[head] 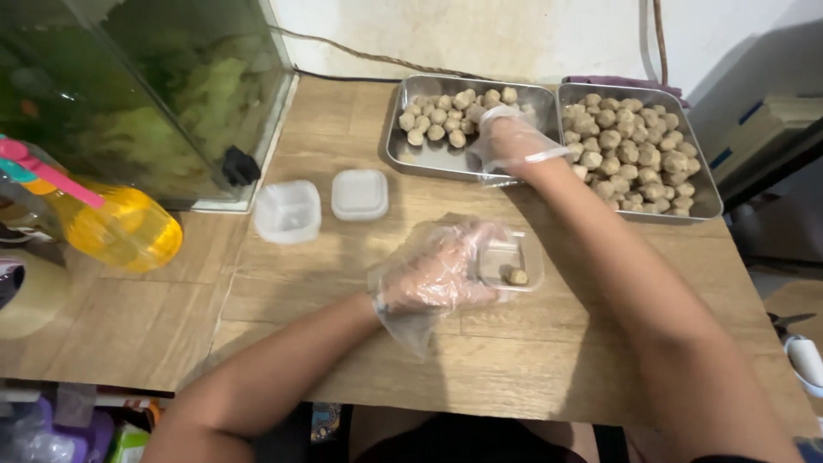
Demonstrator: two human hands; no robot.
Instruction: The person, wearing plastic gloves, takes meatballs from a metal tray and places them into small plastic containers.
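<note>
Head view: the left hand, gloved, has its fingers clamped on a small clear container on the table, mouth up, long axis left-right, one ball inside. The right hand reaches into the left steel tray; finger state cannot be told. Risk: loose gloves could let a meatball slip.

Our left hand gloved, fingers curled, forearm angled in from lower left — our right hand gloved, arm stretched forward, fingers bent downward.
</note>
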